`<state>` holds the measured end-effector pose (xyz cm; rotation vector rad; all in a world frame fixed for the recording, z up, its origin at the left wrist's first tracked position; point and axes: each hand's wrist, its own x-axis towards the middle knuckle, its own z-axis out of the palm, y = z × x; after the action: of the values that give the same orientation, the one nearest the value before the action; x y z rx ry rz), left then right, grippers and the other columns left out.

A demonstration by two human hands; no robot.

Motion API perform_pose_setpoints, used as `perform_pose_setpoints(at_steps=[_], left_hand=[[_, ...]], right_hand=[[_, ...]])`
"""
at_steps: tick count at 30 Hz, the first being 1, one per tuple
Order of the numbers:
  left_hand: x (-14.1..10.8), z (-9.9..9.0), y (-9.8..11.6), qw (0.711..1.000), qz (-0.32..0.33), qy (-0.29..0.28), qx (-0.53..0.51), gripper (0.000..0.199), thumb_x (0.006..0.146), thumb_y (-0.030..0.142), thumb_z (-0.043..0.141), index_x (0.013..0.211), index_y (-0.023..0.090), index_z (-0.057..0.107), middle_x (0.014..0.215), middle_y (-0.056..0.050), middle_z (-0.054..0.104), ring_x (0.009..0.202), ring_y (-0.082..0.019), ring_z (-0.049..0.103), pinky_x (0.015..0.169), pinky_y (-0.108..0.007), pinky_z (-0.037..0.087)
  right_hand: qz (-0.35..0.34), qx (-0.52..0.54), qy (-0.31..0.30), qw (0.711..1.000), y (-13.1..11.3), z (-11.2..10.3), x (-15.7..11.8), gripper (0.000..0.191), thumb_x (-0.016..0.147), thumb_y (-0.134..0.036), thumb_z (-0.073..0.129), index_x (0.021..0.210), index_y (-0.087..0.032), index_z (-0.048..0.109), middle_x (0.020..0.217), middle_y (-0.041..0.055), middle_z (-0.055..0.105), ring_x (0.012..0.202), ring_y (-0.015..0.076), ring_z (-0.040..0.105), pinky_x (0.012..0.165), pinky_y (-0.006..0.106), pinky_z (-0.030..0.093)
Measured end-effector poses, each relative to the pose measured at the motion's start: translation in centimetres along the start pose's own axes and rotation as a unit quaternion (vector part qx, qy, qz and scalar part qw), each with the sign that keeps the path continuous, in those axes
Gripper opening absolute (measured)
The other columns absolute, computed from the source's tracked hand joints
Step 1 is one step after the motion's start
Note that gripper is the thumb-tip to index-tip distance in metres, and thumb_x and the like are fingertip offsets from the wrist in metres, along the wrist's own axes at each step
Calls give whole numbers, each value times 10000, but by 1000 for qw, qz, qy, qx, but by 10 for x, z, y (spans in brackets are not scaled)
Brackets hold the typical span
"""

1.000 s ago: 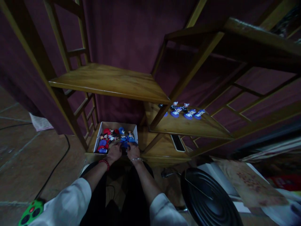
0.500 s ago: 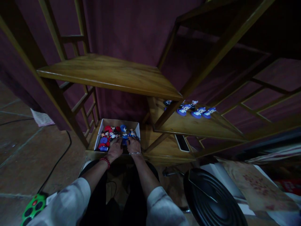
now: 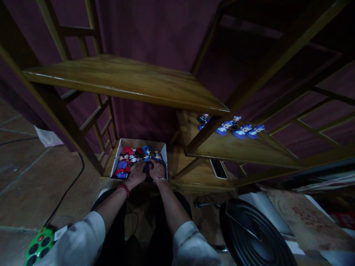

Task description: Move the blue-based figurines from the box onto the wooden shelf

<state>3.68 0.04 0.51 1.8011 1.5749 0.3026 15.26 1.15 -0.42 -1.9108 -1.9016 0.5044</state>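
Observation:
A white box (image 3: 114, 161) on the low shelf holds several small figurines with red or blue bases. Inside its front part, my left hand (image 3: 136, 175) and my right hand (image 3: 156, 170) are close together, fingers bent inward towards each other. Between them is a dark blue piece, partly covered by the fingers, and both hands appear closed on it. Red figurines (image 3: 128, 150) lie at the back left of the box, and a blue-based figurine (image 3: 146, 150) lies to their right. A red bead bracelet circles my left wrist, a silver one my right.
Several blue-based figurines (image 3: 242, 131) stand on the shelf to the right. A phone-like object (image 3: 219, 169) lies below them. The wooden upper shelf (image 3: 124, 79) overhangs the box. A black stool (image 3: 255, 232) stands at the lower right, a green object (image 3: 40, 245) at the lower left.
The view has shifted slightly, so the shelves appear larger and further out. My hands remain in the front of the box, with their fingertips a little closer around the dark blue piece.

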Motion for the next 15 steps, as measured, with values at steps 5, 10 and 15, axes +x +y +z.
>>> perform_pose_setpoints(at_steps=[5, 10, 15], left_hand=[[0, 1, -3, 1000, -1, 9, 13, 587, 641, 57, 396, 1224, 118, 362, 1299, -92, 369, 1221, -181, 277, 1012, -292, 202], [6, 8, -11, 1000, 12, 24, 6, 583, 635, 64, 397, 1214, 130, 378, 1280, -79, 397, 1198, -178, 312, 999, -295, 231], [9, 12, -13, 999, 23, 34, 10, 595, 631, 68, 406, 1223, 119, 363, 1274, -90, 404, 1193, -184, 321, 1001, -297, 226]], right_hand=[[22, 48, 12, 999, -2, 0, 2, 343, 736, -143, 436, 1028, -272, 562, 1005, -12, 612, 916, 149, 552, 830, 260, 405], [28, 94, 27, 995, -5, 3, 6, 347, 747, -118, 390, 1011, -241, 579, 974, 7, 616, 880, 135, 563, 806, 238, 420], [4, 125, 36, 992, -4, 6, 8, 364, 735, -81, 381, 1017, -207, 575, 999, 18, 604, 925, 116, 544, 847, 212, 397]])
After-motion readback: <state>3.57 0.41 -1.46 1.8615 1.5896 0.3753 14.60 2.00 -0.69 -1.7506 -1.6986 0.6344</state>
